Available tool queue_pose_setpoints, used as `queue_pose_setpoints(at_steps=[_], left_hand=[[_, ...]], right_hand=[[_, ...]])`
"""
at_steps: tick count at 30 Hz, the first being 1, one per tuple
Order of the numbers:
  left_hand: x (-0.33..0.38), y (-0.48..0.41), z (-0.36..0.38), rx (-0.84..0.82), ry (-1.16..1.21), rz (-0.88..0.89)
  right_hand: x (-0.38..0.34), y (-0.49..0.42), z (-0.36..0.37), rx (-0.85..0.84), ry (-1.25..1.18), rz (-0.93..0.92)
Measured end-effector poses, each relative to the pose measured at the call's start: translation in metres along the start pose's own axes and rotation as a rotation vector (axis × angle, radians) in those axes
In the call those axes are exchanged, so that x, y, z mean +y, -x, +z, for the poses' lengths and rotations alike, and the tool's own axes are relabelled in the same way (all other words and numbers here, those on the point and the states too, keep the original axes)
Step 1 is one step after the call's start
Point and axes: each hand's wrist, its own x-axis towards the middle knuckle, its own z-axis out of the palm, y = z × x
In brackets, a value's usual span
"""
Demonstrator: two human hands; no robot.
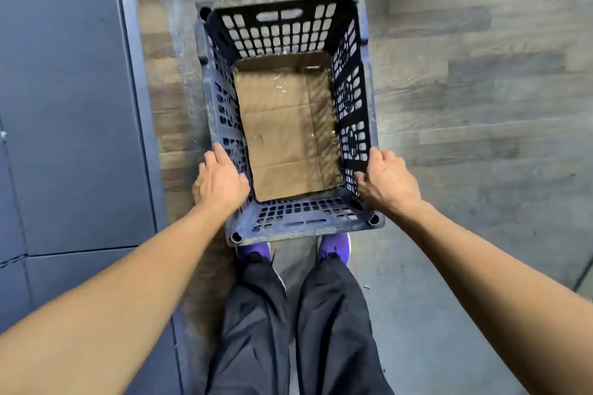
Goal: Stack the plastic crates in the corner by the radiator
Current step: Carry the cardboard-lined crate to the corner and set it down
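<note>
A dark blue plastic crate (282, 27) with latticed walls is right in front of me, seen from above. A sheet of brown cardboard (285, 128) lines its bottom. My left hand (221, 179) grips the left long rim near the front corner, thumb inside the wall. My right hand (388, 176) grips the right long rim near the front corner, thumb inside too. The rim of a second crate (201, 51) shows just outside the top one on the left and far side, so the held crate appears to sit on it.
A dark grey panel or mat (64, 106) runs along the left. Wood-look flooring (481, 90) spreads to the right and beyond the crate. My legs in dark trousers and purple shoes (333, 245) stand just behind the crate.
</note>
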Motion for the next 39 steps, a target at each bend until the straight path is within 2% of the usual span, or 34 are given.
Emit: queue_pose_setpoints(at_steps=[5, 10, 14, 20, 29, 39], left_hand=[[0.0, -0.027, 0.009, 0.082, 0.086, -0.08], [-0.002, -0.053, 0.009, 0.085, 0.129, -0.073], [-0.002, -0.071, 0.002, 0.166, 0.176, -0.088], [-0.01, -0.082, -0.012, 0.097, 0.162, -0.124], [-0.013, -0.022, -0.043, 0.166, 0.243, -0.091], [0.031, 0.102, -0.178, 0.195, 0.262, -0.052]], right_hand=[[0.004, -0.025, 0.019, 0.073, -0.05, 0.093], [-0.004, -0.052, 0.019, 0.136, -0.15, 0.127], [-0.006, -0.073, 0.016, 0.188, -0.208, 0.178], [0.002, -0.082, 0.004, 0.147, -0.26, 0.216], [0.027, -0.021, -0.026, 0.164, -0.284, 0.168], [0.045, 0.092, -0.159, 0.157, -0.346, 0.134]])
